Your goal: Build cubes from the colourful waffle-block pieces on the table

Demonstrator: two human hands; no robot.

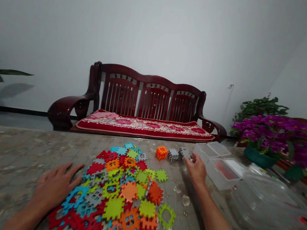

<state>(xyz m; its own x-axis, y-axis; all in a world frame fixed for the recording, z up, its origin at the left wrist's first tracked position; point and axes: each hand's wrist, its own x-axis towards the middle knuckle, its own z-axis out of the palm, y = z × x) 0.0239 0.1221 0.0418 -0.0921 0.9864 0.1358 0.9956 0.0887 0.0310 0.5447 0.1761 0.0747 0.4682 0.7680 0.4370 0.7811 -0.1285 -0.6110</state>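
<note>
Palm down, my left hand (56,183) lies on the table at the left edge of a heap of interlocking plastic tiles, fingers spread and holding nothing. The tiles have toothed edges; among them are a lime green tile (114,208), an orange window tile (129,221) and a dark red tile (95,168). Past the heap, my right hand (197,170) has its thumb and fingers at the near right side of a grey cube (184,153) built of such tiles. Left of it stand another grey cube (173,155) and an orange cube (162,153), in a row.
Clear plastic boxes (224,174) stand right of my right hand, one with something orange-red inside. Nearer is a clear lidded container (266,203). Purple flowers (281,137) in a green pot are at the table's right. Behind the table stands a wooden bench (153,99).
</note>
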